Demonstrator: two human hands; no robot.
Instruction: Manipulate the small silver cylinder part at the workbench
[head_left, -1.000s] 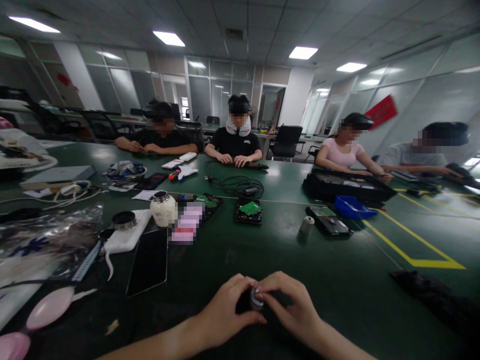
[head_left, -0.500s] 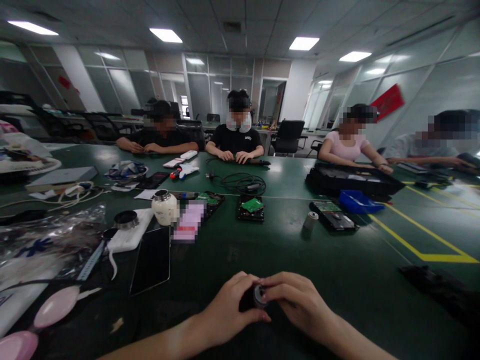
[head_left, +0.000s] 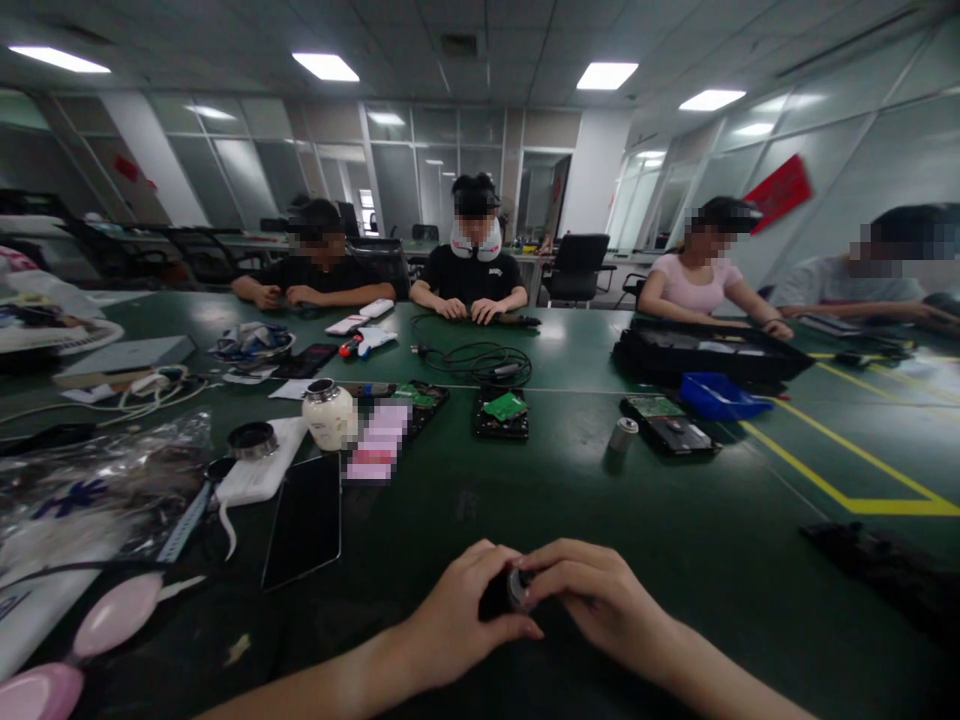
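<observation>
Low in the middle of the view, both my hands meet over the dark green table (head_left: 570, 500). My left hand (head_left: 457, 625) is curled round a small dark object with a round silvery end (head_left: 513, 590). My right hand (head_left: 600, 600) pinches that silvery end with thumb and fingertips. Most of the object is hidden by my fingers, so I cannot make out what it is.
A dark phone (head_left: 304, 520), a white jar (head_left: 328, 415), a plastic bag (head_left: 90, 480) and pink items (head_left: 112, 615) lie to my left. Circuit boards (head_left: 502, 412), a cable coil (head_left: 480, 362), a small cylinder (head_left: 621, 434) and a blue tray (head_left: 716, 396) sit farther off. Several people work across the table.
My hands have stayed together on the small object with only slight finger shifts. The view has tilted a little.
</observation>
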